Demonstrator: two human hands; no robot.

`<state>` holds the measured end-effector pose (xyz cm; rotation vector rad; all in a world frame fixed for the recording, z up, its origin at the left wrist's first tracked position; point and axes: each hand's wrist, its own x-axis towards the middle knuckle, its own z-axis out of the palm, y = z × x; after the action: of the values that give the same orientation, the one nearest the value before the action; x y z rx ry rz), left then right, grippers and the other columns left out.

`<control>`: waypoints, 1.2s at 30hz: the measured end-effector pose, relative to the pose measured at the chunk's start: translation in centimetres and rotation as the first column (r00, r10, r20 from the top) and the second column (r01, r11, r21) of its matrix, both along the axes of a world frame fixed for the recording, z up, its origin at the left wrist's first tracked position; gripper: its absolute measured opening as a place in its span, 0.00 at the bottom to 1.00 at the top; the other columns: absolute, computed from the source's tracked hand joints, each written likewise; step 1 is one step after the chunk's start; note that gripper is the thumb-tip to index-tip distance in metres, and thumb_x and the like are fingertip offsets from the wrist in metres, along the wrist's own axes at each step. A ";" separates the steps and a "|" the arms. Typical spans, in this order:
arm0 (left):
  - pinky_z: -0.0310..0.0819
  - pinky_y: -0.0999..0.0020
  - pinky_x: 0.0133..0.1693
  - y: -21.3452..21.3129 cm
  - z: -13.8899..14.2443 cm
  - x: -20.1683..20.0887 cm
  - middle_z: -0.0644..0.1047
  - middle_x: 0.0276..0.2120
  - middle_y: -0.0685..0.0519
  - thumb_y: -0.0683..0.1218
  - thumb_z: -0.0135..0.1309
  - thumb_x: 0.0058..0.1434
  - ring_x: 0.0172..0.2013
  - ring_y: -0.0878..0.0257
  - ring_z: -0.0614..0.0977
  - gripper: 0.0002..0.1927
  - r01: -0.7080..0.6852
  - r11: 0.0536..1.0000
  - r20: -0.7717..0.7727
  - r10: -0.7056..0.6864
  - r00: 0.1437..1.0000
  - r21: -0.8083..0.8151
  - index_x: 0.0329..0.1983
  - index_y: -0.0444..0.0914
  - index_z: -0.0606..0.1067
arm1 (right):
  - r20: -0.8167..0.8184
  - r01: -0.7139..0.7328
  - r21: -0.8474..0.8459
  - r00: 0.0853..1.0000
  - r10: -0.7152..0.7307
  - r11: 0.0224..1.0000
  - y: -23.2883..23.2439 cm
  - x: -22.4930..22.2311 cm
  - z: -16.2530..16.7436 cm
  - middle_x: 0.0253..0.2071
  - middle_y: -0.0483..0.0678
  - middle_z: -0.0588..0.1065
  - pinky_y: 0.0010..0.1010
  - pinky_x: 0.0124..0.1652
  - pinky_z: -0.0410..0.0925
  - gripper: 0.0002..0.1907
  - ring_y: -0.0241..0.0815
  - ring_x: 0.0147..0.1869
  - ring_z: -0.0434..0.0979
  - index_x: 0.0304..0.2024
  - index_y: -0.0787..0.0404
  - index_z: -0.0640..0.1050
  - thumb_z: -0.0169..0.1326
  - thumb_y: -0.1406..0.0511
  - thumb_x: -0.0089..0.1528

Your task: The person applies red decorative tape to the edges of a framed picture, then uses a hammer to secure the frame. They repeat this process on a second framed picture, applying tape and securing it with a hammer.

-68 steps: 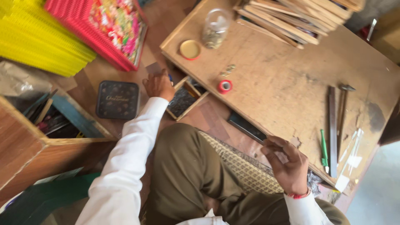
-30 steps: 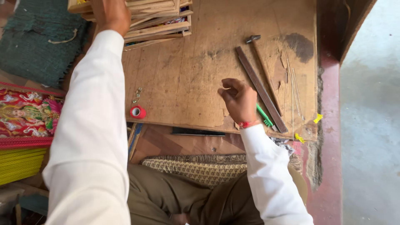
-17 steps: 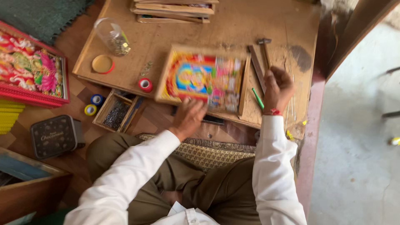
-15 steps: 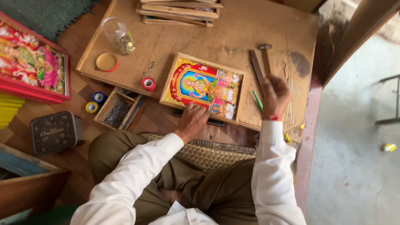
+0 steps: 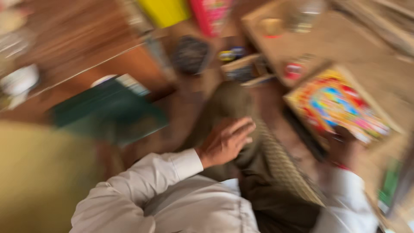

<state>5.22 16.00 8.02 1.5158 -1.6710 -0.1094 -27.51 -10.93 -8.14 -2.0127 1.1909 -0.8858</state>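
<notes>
The whole view is motion-blurred. My left hand lies flat with fingers spread on my olive trouser knee, holding nothing. My right hand, with a red band at the wrist, sits at the near edge of a brightly coloured framed picture. The picture lies on the low wooden board. Blur hides whether those fingers grip the frame. A woven mat lies across my lap.
A red tape roll and a glass jar sit on the board. Left of it are a small compartment tray, a dark tin, a green object, and yellow and pink stacks.
The view has swung left and blurred. My left hand has come off the picture's near edge onto my knee. My right hand has shifted from the picture's right side to its near edge.
</notes>
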 end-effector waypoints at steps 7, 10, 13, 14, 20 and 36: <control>0.66 0.51 0.56 12.6 4.3 14.3 0.75 0.56 0.43 0.44 0.66 0.57 0.54 0.46 0.75 0.25 -0.634 0.765 0.389 0.621 0.680 -0.114 0.58 0.34 0.76 | -0.179 0.042 0.085 0.984 -0.026 0.995 0.3 -0.3 0.0 0.47 0.62 0.80 0.36 0.51 0.72 0.18 0.50 0.51 0.81 0.56 0.73 0.78 0.67 0.68 0.68; 0.61 0.47 0.57 15.8 5.0 19.1 0.73 0.58 0.41 0.48 0.69 0.49 0.56 0.44 0.72 0.35 -0.724 0.689 0.487 0.639 0.595 -0.020 0.60 0.32 0.74 | -0.044 -0.028 0.085 0.999 0.031 0.996 0.1 -0.2 -0.6 0.53 0.62 0.78 0.35 0.56 0.72 0.22 0.48 0.56 0.80 0.58 0.75 0.75 0.65 0.67 0.68; 0.61 0.49 0.59 17.6 4.6 22.0 0.74 0.60 0.44 0.46 0.68 0.49 0.56 0.46 0.74 0.35 -0.739 0.672 0.562 0.592 0.577 0.050 0.62 0.35 0.76 | -0.131 0.018 0.072 0.991 -0.009 0.997 0.3 -0.8 -0.6 0.52 0.62 0.79 0.37 0.54 0.72 0.23 0.49 0.55 0.80 0.59 0.75 0.77 0.66 0.65 0.67; 0.62 0.50 0.60 18.0 4.3 22.5 0.75 0.60 0.46 0.44 0.68 0.50 0.56 0.46 0.75 0.33 -0.739 0.671 0.589 0.573 0.570 0.062 0.62 0.37 0.77 | -0.136 0.032 0.079 0.990 -0.021 0.996 0.5 -1.1 -0.3 0.52 0.62 0.79 0.37 0.54 0.72 0.23 0.49 0.54 0.80 0.59 0.75 0.78 0.66 0.65 0.67; 0.64 0.52 0.60 18.8 4.0 24.1 0.81 0.52 0.48 0.44 0.68 0.52 0.53 0.49 0.79 0.23 -0.646 0.762 0.443 0.563 0.697 0.047 0.52 0.36 0.81 | -0.149 0.040 0.067 0.988 -0.029 0.997 1.7 -1.0 1.3 0.48 0.60 0.80 0.36 0.52 0.73 0.21 0.47 0.51 0.81 0.57 0.75 0.79 0.66 0.66 0.67; 0.74 0.76 0.37 7.2 18.2 25.4 0.81 0.36 0.55 0.36 0.65 0.71 0.32 0.71 0.79 0.04 -0.296 0.895 -0.377 0.161 0.912 -0.333 0.43 0.33 0.80 | -0.119 0.140 -0.001 0.983 -0.140 0.990 4.7 1.4 5.3 0.43 0.55 0.82 0.33 0.48 0.74 0.18 0.43 0.46 0.83 0.53 0.66 0.83 0.67 0.63 0.64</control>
<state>30.60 23.17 26.19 1.2960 -1.1443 0.0799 -26.13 -6.28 -2.84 -2.0191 1.4142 -0.8372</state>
